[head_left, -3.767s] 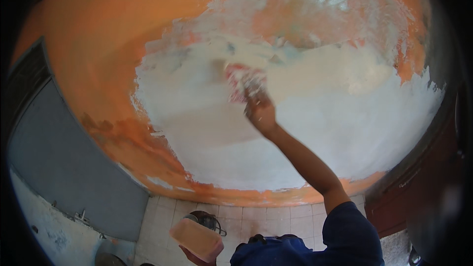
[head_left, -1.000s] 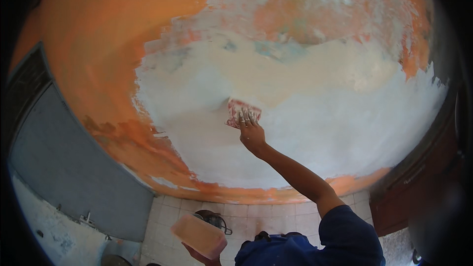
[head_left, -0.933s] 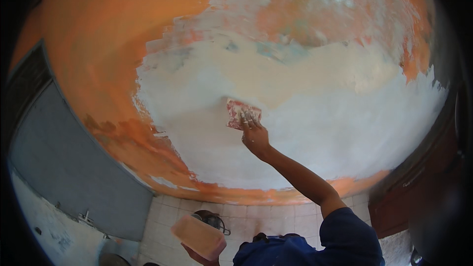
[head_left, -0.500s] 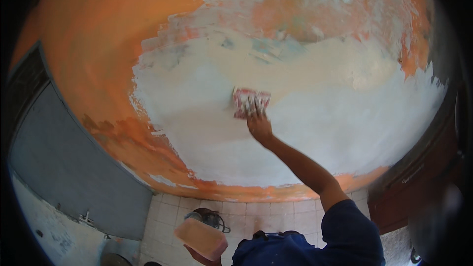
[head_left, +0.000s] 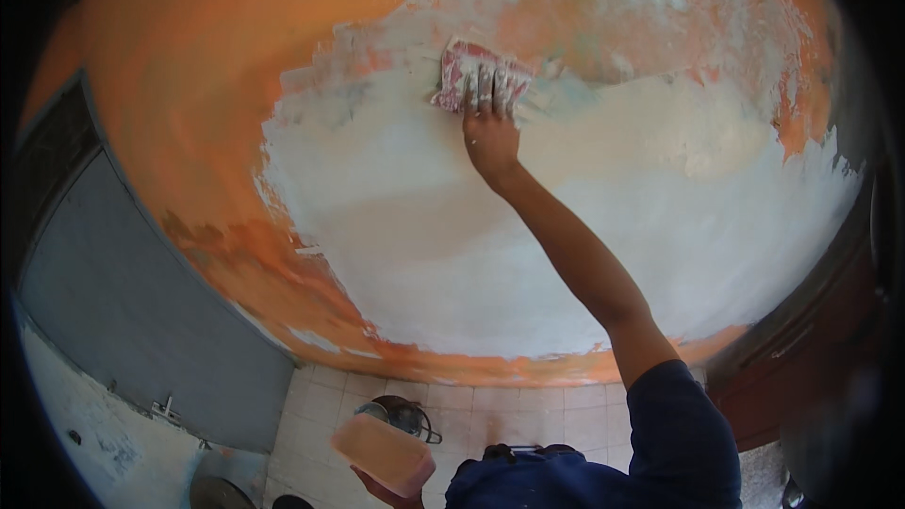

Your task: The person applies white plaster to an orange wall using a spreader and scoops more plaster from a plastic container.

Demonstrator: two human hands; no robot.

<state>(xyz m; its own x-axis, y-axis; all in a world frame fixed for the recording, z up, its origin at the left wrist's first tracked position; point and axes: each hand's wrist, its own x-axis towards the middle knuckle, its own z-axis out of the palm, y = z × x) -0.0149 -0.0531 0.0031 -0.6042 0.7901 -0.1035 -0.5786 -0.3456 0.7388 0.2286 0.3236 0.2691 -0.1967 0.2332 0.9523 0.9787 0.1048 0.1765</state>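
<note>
My right hand [head_left: 490,132] is raised to the upper edge of the white coat on the orange wall [head_left: 189,57], its white-smeared fingers pressed on a flat red pad or scraper [head_left: 457,66] that lies against the wall. Paler, patchy smears over orange show above it. Low at the bottom, my left hand [head_left: 375,483] grips a tan rectangular container or block [head_left: 382,448] from underneath; its top looks smooth and beige, and most of those fingers are hidden by it.
A grey door [head_left: 141,283] with a latch stands at the left, a dark red panel [head_left: 764,396] at the right. On the tiled floor [head_left: 514,410] below the wall is a dark round object with a handle [head_left: 405,413], partly behind the container.
My right hand and red pad have moved up the wall from the middle of the white coat to its upper edge. My left hand and the container have hardly moved.
</note>
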